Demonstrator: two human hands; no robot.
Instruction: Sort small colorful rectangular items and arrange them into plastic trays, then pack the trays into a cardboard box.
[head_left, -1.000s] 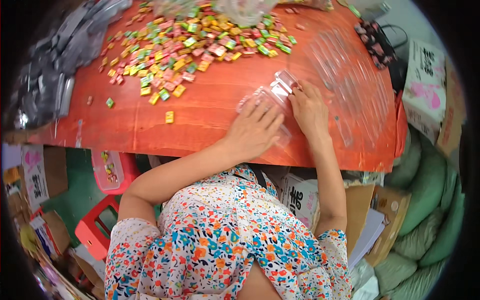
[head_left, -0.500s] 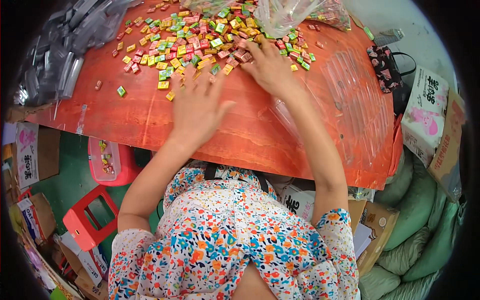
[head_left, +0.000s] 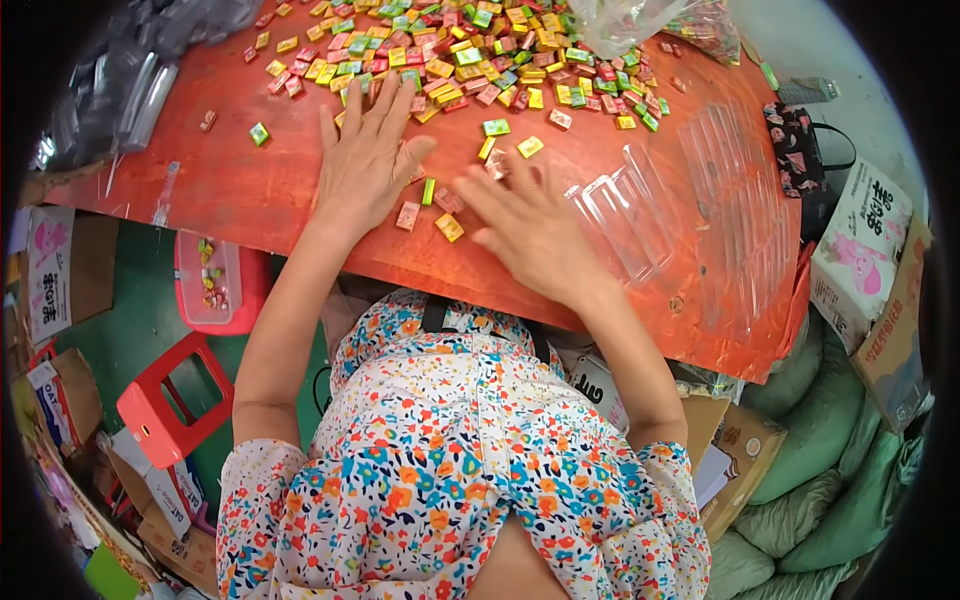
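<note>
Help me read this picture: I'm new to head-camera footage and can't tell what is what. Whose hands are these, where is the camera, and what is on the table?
The camera sits on the person's head and looks down, so you see their own arms coming up from the lower edge over a flowered shirt. The wide lens bends straight edges near the rim. There is no machine, only two bare hands. The left hand lies flat, fingers spread, on the orange table. The right hand is also open, palm down, and holds nothing. Between and beyond the hands lies a pile of small coloured candies, with loose ones near the fingers. Right of the right hand lies a clear plastic tray, with more clear trays further right. Below the table stands a red stool.
</note>
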